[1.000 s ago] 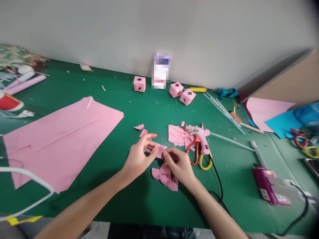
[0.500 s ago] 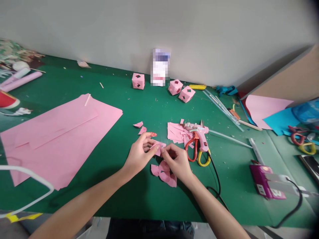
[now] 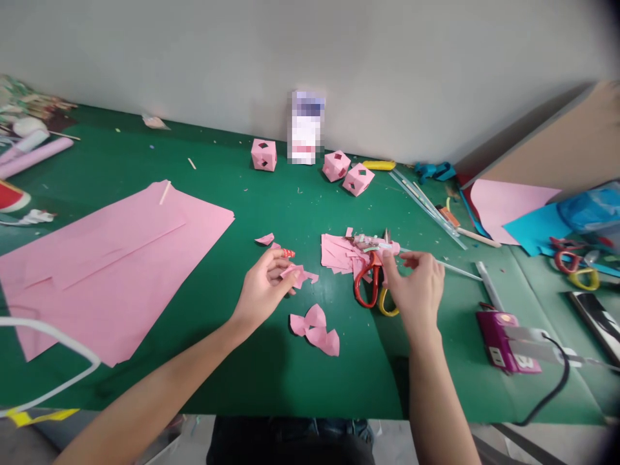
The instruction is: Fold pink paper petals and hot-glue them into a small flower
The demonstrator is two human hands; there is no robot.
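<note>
My left hand [image 3: 264, 282] pinches a small folded pink paper piece [image 3: 296, 276] between thumb and fingers; a narrow paper tab sticks out to its right. A red patterned band wraps one of its fingertips. My right hand [image 3: 417, 287] is closed round the handle end of a pink hot glue gun [image 3: 375, 244], and hides most of the handle. The gun lies over scissors [image 3: 367, 287] with red and yellow handles, next to a pile of pink paper strips [image 3: 336, 253]. Nearer me lies a curved pink paper shape [image 3: 317, 332].
Large pink paper sheets [image 3: 121, 278] cover the left. Pink paper polyhedra [image 3: 264, 155] with cut-out holes stand at the back near a blurred upright card [image 3: 306, 129]. A purple power strip [image 3: 498, 339], glue sticks [image 3: 426, 206] and blue paper [image 3: 535, 229] lie right.
My right hand has left the small paper piece and moved right onto the glue gun. My left hand still holds the piece. The view has shifted slightly.
</note>
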